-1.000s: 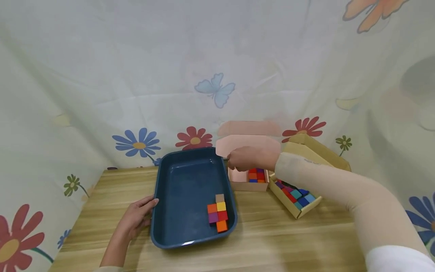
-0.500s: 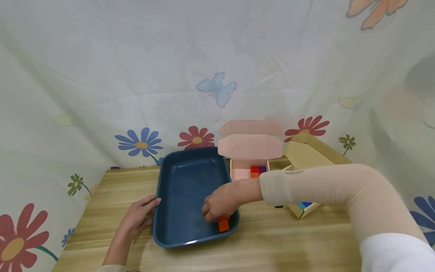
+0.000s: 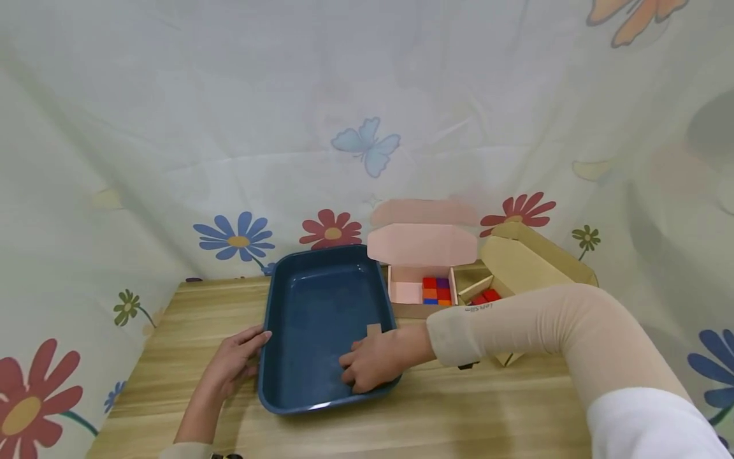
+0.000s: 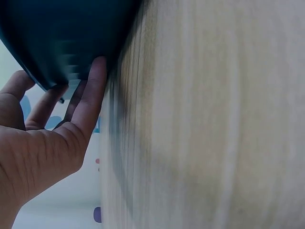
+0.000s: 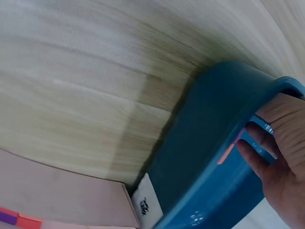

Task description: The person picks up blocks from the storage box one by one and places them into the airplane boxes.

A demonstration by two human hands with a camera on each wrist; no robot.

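A deep blue tray (image 3: 312, 306) lies on the wooden table. My left hand (image 3: 236, 357) grips its left side, thumb on the rim, fingers against the outer wall; in the left wrist view those fingers (image 4: 97, 78) meet the wall beneath the rim. My right hand (image 3: 375, 360) is down inside the tray's near right corner, fingers bent over the cubes there and mostly hiding them. A tan cube (image 3: 374, 329) shows beyond it. The right wrist view shows an orange cube (image 5: 226, 153) by the fingertips. I cannot tell whether the right fingers hold a cube.
An open pink box (image 3: 421, 310) stands right of the tray, with several red, purple, orange and blue cubes (image 3: 437, 290) in its right half. Beside it, an open yellow box (image 3: 530, 268) with colored blocks is partly hidden by my right sleeve. A floral cloth hangs behind.
My right hand has come from the pink box into the tray's near right corner and now covers the cubes there. The left hand has stayed on the tray's side.
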